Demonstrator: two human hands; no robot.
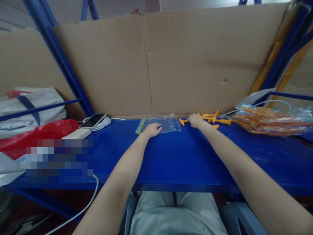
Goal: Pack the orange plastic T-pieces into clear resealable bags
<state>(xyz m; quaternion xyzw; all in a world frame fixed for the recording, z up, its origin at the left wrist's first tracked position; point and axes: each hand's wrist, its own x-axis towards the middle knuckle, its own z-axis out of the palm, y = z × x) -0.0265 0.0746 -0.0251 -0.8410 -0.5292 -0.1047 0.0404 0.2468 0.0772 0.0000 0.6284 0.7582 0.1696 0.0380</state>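
Observation:
My left hand (pixel 153 129) lies on a clear plastic bag (pixel 170 125) with a colourful printed header, its fingers stretched out over the film. The bag rests flat on the blue shelf top. Right of it, my right hand (pixel 195 120) is closed around an orange plastic piece (pixel 182 121) that looks like a toy hammer; one end sticks out to the left of the fingers. More orange pieces (pixel 215 114) of the same colour lie loosely just beyond and right of that hand. The fingers partly hide the held piece.
Bagged orange pieces (pixel 266 120) are heaped at the right. At the left lie a phone (pixel 94 120), a coiled white cable (pixel 104 124), a white box (pixel 77 134) and a red bag (pixel 46 132). A cardboard panel (pixel 183 65) stands behind, between blue posts (pixel 66 62).

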